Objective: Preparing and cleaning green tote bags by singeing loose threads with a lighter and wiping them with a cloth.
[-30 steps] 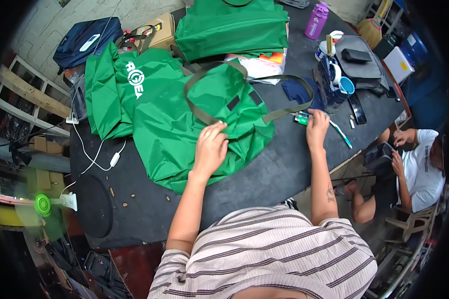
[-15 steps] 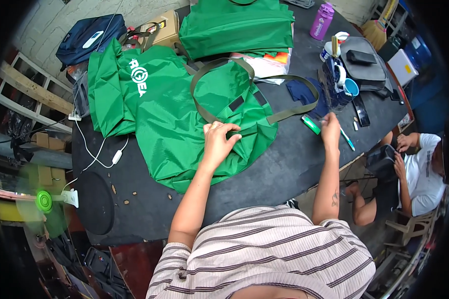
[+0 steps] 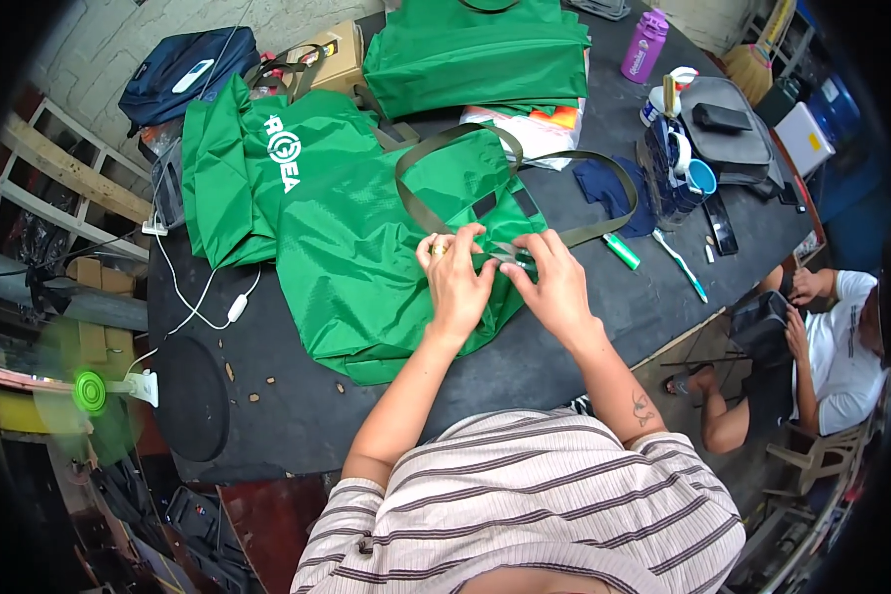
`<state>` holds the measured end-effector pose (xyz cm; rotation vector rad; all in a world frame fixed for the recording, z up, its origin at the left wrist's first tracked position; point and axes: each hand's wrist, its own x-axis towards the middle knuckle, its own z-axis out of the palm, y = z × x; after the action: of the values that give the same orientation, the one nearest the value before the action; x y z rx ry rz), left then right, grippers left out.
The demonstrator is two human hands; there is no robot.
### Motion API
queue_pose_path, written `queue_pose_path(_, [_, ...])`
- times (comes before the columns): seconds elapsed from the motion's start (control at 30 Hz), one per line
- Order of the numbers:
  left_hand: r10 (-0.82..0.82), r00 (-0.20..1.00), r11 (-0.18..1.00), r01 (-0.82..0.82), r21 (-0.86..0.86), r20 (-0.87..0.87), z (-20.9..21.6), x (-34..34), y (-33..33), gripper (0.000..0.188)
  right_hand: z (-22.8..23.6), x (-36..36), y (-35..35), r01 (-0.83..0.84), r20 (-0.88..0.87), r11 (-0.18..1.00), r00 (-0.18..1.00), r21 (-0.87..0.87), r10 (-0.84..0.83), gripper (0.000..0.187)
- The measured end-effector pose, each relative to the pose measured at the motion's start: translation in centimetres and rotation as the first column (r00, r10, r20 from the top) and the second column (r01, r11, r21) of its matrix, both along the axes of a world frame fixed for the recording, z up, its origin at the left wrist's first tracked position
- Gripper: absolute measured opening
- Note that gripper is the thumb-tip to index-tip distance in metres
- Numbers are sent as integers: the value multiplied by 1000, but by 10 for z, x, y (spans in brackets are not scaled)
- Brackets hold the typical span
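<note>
Hands meet on the green bag [image 3: 366, 247] at table [image 3: 287, 416] centre: left hand [image 3: 455, 282] pinching its fabric, right hand [image 3: 556, 287] at three o'clock gripping the olive strap [image 3: 584, 233]. Green marker [image 3: 621, 250] lies just beyond; purple bottle [image 3: 643, 47] stands at one o'clock.

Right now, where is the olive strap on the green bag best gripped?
Grip the olive strap on its flat run right of the right hand, coming from above; there it probably lies free on the black table, off the green bag.
</note>
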<state>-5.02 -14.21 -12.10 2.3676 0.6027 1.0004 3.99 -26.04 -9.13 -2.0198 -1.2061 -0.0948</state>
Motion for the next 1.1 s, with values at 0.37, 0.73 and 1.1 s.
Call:
queue_pose_path(0.37, [20, 996, 997, -27, 73, 90, -6, -1, -8, 52, -1, -3, 1, 80, 83, 997, 993, 7, -81, 19])
queue_pose_path(0.73, [17, 994, 997, -9, -71, 110, -1, -2, -2, 48, -7, -1, 5, 157, -226, 969, 968, 192, -112, 19])
queue_pose_path(1.1, [-61, 948, 499, 299, -813, 311, -10, -11, 32, 58, -30, -7, 16, 33, -29, 965, 999, 260, -26, 25])
